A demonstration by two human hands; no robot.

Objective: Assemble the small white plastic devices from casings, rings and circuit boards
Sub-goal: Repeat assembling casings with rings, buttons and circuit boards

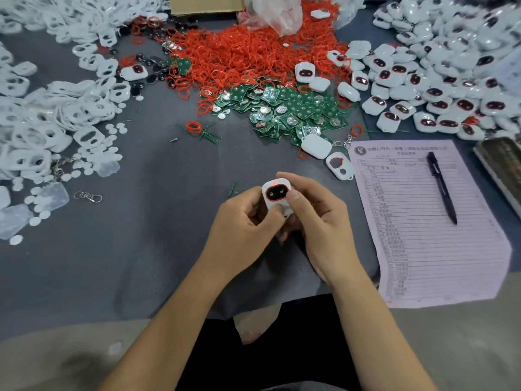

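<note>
Both hands hold one small white device (275, 196) above the grey table, its face up. It has a red-rimmed black oval window and a small red light lit near its top edge. My left hand (243, 224) grips its left side with curled fingers. My right hand (315, 218) wraps the right side, thumb pressed at the window's edge. The device's lower part is hidden by my fingers. Red rings (248, 52) are heaped at the back centre, green circuit boards (293, 111) in front of them.
White casing fronts (42, 117) pile up on the left, finished devices (439, 80) on the right. A pink form (423, 227) with a black pen (441, 187) lies at the right. One loose casing (339, 165) and a back shell (316, 145) sit beside the form.
</note>
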